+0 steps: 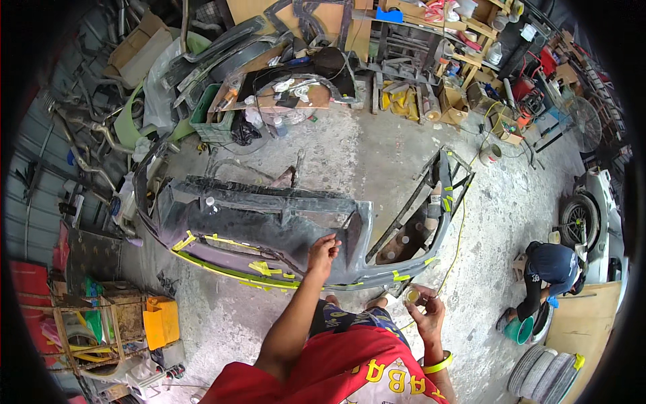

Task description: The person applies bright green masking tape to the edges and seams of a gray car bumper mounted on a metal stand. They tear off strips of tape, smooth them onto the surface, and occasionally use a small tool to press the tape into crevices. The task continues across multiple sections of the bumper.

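A large grey-black car bumper (262, 229) lies across the floor before me, with strips of yellow-green tape along its near edge. Over its right-of-centre part hovers my left hand (324, 254), fingers curled together in a pinch. Whatever might be between those fingertips is too small to make out. My right hand (431, 315), lower and to the right, grips a small round cup (412, 296) with something pale yellow inside. That cup is apart from the bumper, just in front of its near edge. A yellow band circles my right wrist.
At far right a person (553, 269) crouches by a car wheel (579, 221) and a green bucket (518, 330). A yellow cable (459, 246) runs along the floor right of the bumper. Metal pipes (101, 135) crowd the left; an orange container (161, 323) stands lower left.
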A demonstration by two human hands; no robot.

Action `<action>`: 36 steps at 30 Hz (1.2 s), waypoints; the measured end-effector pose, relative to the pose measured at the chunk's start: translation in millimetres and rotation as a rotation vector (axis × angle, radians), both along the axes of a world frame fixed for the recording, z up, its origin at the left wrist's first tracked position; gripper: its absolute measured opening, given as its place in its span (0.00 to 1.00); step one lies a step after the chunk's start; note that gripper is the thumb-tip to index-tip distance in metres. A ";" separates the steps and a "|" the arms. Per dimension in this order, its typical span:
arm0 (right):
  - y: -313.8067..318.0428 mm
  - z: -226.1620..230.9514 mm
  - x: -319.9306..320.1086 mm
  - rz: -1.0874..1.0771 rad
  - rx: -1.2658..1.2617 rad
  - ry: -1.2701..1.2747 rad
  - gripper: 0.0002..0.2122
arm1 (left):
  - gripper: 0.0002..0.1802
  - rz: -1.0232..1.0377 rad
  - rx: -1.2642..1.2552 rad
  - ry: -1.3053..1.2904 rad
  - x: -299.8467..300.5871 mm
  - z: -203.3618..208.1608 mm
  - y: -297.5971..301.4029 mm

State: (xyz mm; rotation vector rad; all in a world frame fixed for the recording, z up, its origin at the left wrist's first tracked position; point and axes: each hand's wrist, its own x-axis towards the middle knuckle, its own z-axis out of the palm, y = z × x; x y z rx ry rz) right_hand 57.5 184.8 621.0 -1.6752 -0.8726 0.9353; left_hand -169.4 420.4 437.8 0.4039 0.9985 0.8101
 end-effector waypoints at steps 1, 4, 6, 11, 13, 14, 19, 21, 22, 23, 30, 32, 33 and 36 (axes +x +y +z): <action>-3.4 1.2 1.5 -0.005 0.002 0.001 0.20 | 0.13 0.031 -0.009 0.003 7.8 1.4 -4.9; -12.2 5.5 6.1 0.029 0.013 -0.023 0.20 | 0.13 0.043 0.011 0.048 11.8 14.9 -8.8; -17.2 2.8 8.7 -0.051 0.036 -0.045 0.19 | 0.13 0.030 0.044 0.098 6.3 29.2 -7.1; -23.3 -1.1 17.3 -0.087 0.070 -0.014 0.20 | 0.13 0.133 0.043 0.033 -32.7 49.6 10.0; -25.8 -4.9 20.4 -0.066 0.061 -0.017 0.20 | 0.11 0.189 0.110 0.114 -64.0 52.9 22.4; -25.6 -5.3 21.0 -0.063 0.058 -0.012 0.20 | 0.11 0.217 0.132 0.194 -76.4 56.2 30.1; -15.7 -4.0 16.3 0.017 0.067 -0.018 0.18 | 0.07 0.315 0.614 0.965 -161.0 21.3 51.6; -12.4 -2.1 13.1 0.028 0.086 -0.023 0.18 | 0.06 0.341 0.606 1.048 -171.8 14.6 58.5; -12.0 -3.1 12.3 0.026 0.084 -0.026 0.18 | 0.05 0.340 0.638 1.104 -167.7 12.6 59.2; -11.6 -4.4 11.6 0.021 0.071 -0.015 0.18 | 0.05 0.339 0.637 1.101 -161.1 10.3 63.5; -10.3 1.8 4.1 0.084 0.019 0.001 0.20 | 0.04 0.183 0.575 1.314 -128.4 -4.0 80.9; -11.1 5.1 2.4 0.084 0.029 -0.009 0.20 | 0.04 0.142 0.580 1.386 -128.3 -9.0 80.6; -11.6 5.9 1.5 0.083 0.037 -0.017 0.20 | 0.04 0.097 0.583 1.458 -127.1 -10.4 81.2; -17.0 1.9 3.5 0.054 0.044 0.022 0.20 | 0.04 0.041 0.510 1.505 -122.4 -12.4 83.9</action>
